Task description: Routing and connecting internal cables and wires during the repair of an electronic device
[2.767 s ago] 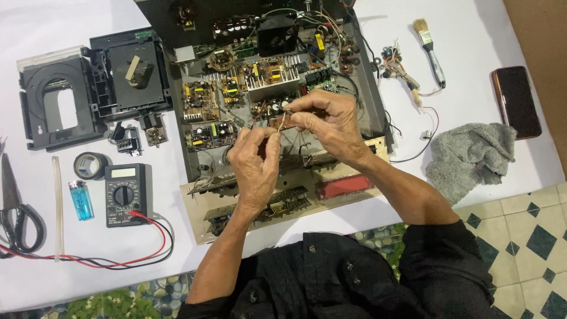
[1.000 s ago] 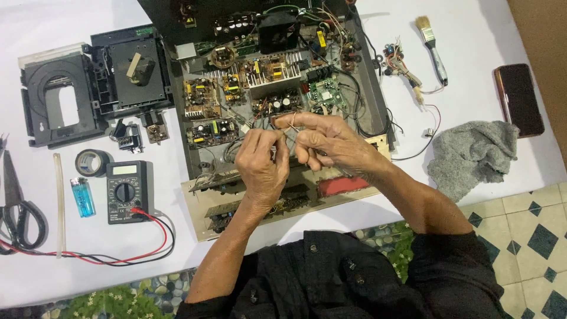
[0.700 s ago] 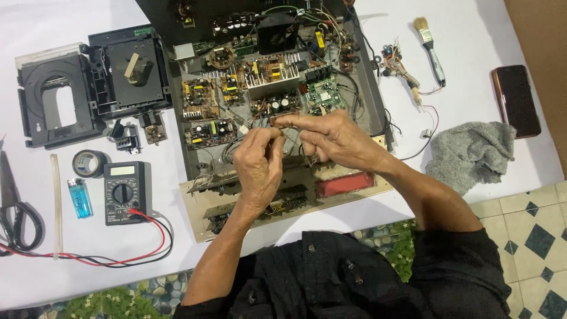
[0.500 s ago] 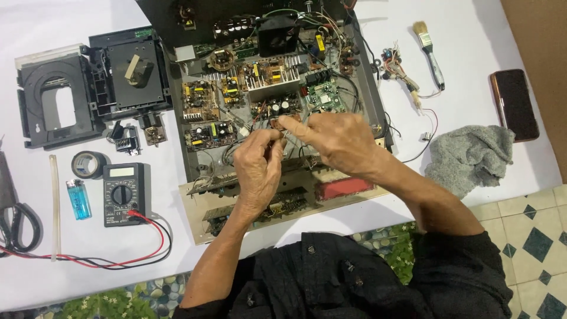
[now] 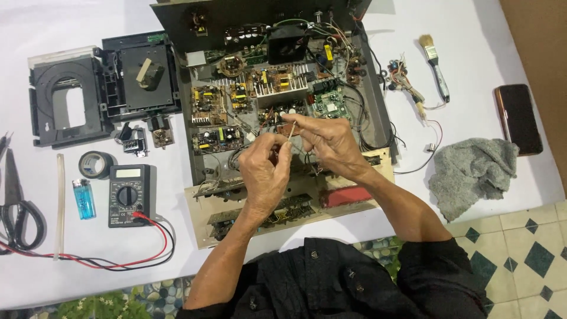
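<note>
White table covering under an opened electronics chassis; both hands work above its circuit boards.

Left hand has thumb and forefinger pinched shut near the lower end of one thin pale wire, though contact with it cannot be confirmed; right hand has its fingertips closed on the upper end of the same wire, remaining fingers curled; the wire sits over the centre of the chassis, just above the boards; whether it is attached to a board cannot be told. Counted items: one multimeter with one red and one black lead, left of the chassis; one blue lighter; one tape roll; one pair of scissors; one paintbrush; one grey cloth; one phone; one black disc-drive assembly.
</note>
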